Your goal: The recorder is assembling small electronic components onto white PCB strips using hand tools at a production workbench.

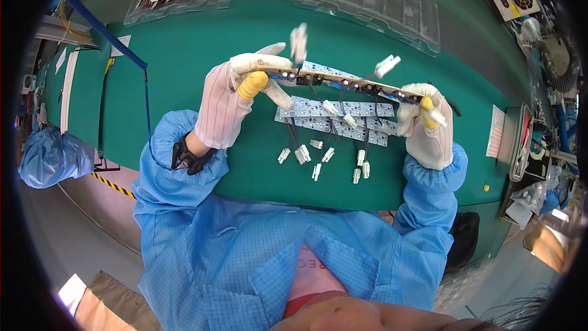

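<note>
Both my hands wear white striped gloves with a yellow cover on one finger. Between them, above the green mat, they hold a long narrow circuit board (349,81), seen nearly edge-on. My left hand (229,95) pinches its left end, and my right hand (430,129) grips the right end. Dark components line the board's near side. White plugs on wires dangle or stick out from it, one blurred plug (298,43) rising near the left end. Just below lie several LED circuit boards (331,124), side by side on the mat, their white plugs (302,154) spread toward me.
The green mat (257,175) covers the bench. At the far left is a clear tray (184,9) of wired parts; another clear plastic tray (367,6) lies at the far centre. A blue coiled cord (116,40) reaches toward my left wrist strap (187,156). A bin (519,144) stands right.
</note>
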The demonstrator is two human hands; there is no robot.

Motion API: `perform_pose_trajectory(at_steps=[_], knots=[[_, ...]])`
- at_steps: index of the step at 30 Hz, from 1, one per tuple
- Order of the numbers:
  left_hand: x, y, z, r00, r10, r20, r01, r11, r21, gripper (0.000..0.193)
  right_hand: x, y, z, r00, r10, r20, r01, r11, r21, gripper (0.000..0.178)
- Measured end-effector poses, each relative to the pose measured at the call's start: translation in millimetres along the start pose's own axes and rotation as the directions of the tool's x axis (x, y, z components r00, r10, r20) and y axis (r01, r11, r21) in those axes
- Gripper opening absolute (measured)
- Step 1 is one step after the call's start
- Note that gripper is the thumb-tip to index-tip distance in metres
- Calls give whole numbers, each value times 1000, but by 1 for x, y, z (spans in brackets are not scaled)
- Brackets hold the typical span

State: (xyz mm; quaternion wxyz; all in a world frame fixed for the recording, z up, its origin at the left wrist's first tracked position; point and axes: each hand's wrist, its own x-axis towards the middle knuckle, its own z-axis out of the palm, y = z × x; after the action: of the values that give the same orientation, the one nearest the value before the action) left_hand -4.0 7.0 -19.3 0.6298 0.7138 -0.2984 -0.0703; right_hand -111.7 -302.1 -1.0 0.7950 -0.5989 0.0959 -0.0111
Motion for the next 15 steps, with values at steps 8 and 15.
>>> perform_pose_trajectory(at_steps=[8, 15], knots=[[4, 3, 3, 990, -133, -35, 135, 989, 63, 34, -7, -10, 8, 995, 63, 73, -73, 988, 139, 21], [10, 15, 16, 978, -147, -149, 165, 979, 116, 50, -8, -8, -3, 989, -21, 148, 27, 999, -38, 24]])
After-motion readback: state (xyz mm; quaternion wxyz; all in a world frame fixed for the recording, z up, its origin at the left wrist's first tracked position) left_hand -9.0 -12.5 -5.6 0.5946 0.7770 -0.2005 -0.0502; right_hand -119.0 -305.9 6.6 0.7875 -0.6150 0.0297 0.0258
